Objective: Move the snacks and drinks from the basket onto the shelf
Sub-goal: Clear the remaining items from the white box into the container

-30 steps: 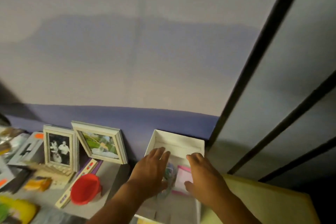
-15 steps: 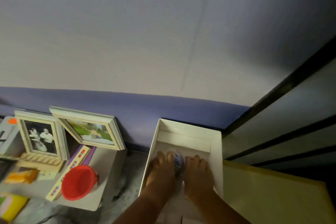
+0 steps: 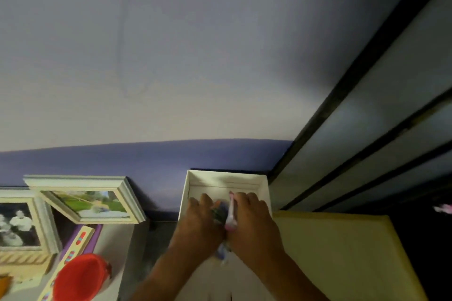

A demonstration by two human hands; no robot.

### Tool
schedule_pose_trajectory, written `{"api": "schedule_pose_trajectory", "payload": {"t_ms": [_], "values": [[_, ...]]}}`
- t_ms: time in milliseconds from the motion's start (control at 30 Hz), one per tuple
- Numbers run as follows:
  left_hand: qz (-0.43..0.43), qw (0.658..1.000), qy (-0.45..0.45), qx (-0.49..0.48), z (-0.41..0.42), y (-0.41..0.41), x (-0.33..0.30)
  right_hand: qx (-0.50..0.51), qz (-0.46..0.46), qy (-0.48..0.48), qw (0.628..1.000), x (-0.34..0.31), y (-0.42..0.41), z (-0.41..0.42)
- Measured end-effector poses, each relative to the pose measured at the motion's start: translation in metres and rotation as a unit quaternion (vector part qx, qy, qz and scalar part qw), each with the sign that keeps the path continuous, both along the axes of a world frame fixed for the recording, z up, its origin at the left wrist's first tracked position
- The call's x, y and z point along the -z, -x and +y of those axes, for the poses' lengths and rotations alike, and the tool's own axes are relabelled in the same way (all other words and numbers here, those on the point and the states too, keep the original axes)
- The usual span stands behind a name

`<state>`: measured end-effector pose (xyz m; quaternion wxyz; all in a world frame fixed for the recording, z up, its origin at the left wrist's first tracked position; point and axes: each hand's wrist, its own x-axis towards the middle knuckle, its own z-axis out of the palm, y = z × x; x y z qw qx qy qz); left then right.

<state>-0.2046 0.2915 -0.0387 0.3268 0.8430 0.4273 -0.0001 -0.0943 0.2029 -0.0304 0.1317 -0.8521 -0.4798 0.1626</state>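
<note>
Lower centre of frame: both hands inside white box [image 3: 265, 193]. Left hand [image 3: 201, 221] and right hand [image 3: 253, 219] curl round snack packets [image 3: 226, 212] pressed between them.

The packets [image 3: 221, 212] between the hands are blurred and largely covered. The red bowl [image 3: 78, 278] and black-and-white photo frame [image 3: 22, 222] are cut off by the picture's edges.

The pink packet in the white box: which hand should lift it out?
Probably the right hand. Its grip already seems curled around the pink packet inside the white box. The left hand sits beside it on a different, bluish wrapper, so it would need to reach across.
</note>
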Motion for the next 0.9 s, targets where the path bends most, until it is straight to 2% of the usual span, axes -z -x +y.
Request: {"api": "schedule_pose_trajectory", "payload": {"t_ms": [133,233,333,467,567,633,667,767,900], "values": [[-0.101,0.993,-0.038,0.048,0.0,-0.012,-0.068,0.066,0.067,-0.147,0.985,-0.056,-0.011,-0.041],[-0.126,0.986,-0.029,0.105,-0.022,-0.041,-0.115,0.111,0.101,-0.223,0.963,-0.094,-0.026,-0.089],[-0.165,0.974,0.008,0.158,-0.07,-0.078,-0.149,0.114,0.061,-0.244,0.961,-0.127,-0.048,-0.151],[-0.18,0.956,0.054,0.227,-0.161,-0.13,-0.163,0.148,0.073,-0.281,0.945,-0.155,-0.076,-0.262],[-0.2,0.938,0.047,0.281,-0.244,-0.169,-0.154,0.231,0.001,-0.261,0.938,-0.147,-0.092,-0.359],[-0.208,0.921,0.042,0.328,-0.305,-0.188,-0.142,0.31,-0.079,-0.247,0.915,-0.125,-0.104,-0.432],[-0.209,0.913,0.048,0.347,-0.339,-0.198,-0.136,0.339,-0.087,-0.237,0.906,-0.113,-0.109,-0.47],[-0.195,0.895,0.066,0.395,-0.438,-0.222,-0.116,0.396,-0.028,-0.196,0.897,-0.083,-0.113,-0.579],[-0.195,0.868,0.108,0.443,-0.563,-0.251,-0.066,0.468,-0.008,-0.165,0.868,-0.04,-0.112,-0.708]]}}
